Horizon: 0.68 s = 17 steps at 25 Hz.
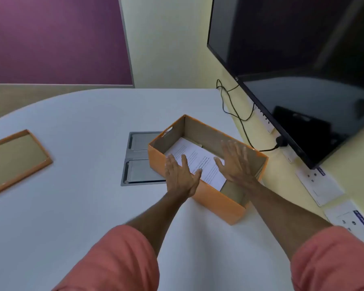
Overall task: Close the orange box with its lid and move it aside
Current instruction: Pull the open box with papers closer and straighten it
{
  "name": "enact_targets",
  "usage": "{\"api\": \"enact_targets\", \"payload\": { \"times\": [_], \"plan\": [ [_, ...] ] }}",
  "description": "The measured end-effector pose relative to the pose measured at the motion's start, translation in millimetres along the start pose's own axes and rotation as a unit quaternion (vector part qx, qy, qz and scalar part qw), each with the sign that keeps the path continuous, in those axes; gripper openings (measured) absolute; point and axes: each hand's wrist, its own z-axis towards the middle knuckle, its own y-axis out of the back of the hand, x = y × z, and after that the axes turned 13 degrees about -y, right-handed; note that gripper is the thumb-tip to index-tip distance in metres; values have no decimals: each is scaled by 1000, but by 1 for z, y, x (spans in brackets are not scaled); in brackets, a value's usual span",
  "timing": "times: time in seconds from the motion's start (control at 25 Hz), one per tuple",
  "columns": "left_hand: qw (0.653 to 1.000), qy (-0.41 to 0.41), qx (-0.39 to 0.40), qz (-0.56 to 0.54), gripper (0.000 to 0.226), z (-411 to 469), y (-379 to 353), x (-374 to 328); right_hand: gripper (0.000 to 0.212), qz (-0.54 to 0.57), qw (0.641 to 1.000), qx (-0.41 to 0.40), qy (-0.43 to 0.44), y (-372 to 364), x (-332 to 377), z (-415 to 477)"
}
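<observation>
the orange box (216, 203) sat open on the white worktop (72, 206), toward the right, close beside the wall with the big dark screen (303, 80) and its dangling cable (235, 114). both hands were over the box: the left hand (182, 175) spread flat across the near long rim, fingers reaching onto the printed sheet of paper (200, 162) lying inside, and the right hand (234, 162) also splayed, blurred, low in the box against the paper and far wall. neither grip was closed on anything; both were open, palms down. the lid (15, 162) lay upside down well apart, off at the left edge of the worktop, untouched. so the closing looked not yet begun, and here was where it could slip: the paper sat skewed, one corner riding toward the near wall, and if it was left proud of the rim the lid would likely pinch or crease it, or sit crooked. the lid was a long reach away, and dragging it back inverted risked setting it down the wrong way up. the box also overlapped the grey hatch (139, 160) sunk in the worktop, so a careless slide could catch an edge there. thin card walls might bow under pressing palms, making the lid bind. and any shove to the right would run it into the cable and wall.
</observation>
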Motion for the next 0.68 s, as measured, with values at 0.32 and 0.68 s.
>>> {"api": "enact_targets", "payload": {
  "times": [0.32,0.68],
  "plan": [
    [998,49,3,24,89,15,-32,-4,71,-70,997,31,-26,-8,-20,49],
    [1000,-19,6,18,86,23,-22,29,77,-107,992,36,-59,-21,-23,34]
  ]
}}
